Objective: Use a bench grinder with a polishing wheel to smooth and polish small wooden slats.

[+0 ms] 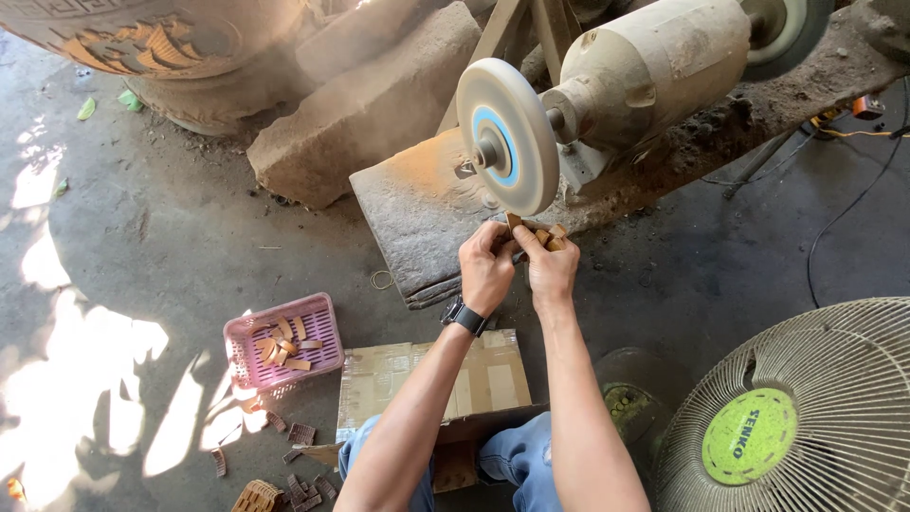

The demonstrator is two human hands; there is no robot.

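Observation:
Both of my hands are raised together just under a white buffing wheel [509,134] with a blue centre, mounted on a dusty bench motor [649,71]. My left hand [485,268], with a black watch on its wrist, pinches a small wooden piece [514,222] whose tip touches the wheel's lower edge. My right hand [551,267] grips the same piece from the right and also holds several small wooden pieces [551,237] bunched in its fingers.
A pink plastic basket [325,320] with wooden pieces sits on the concrete floor at the left, and more pieces lie scattered below it. A cardboard box [431,379] rests on my knees. A floor fan [806,408] stands at the lower right. Stone slabs [365,109] support the motor.

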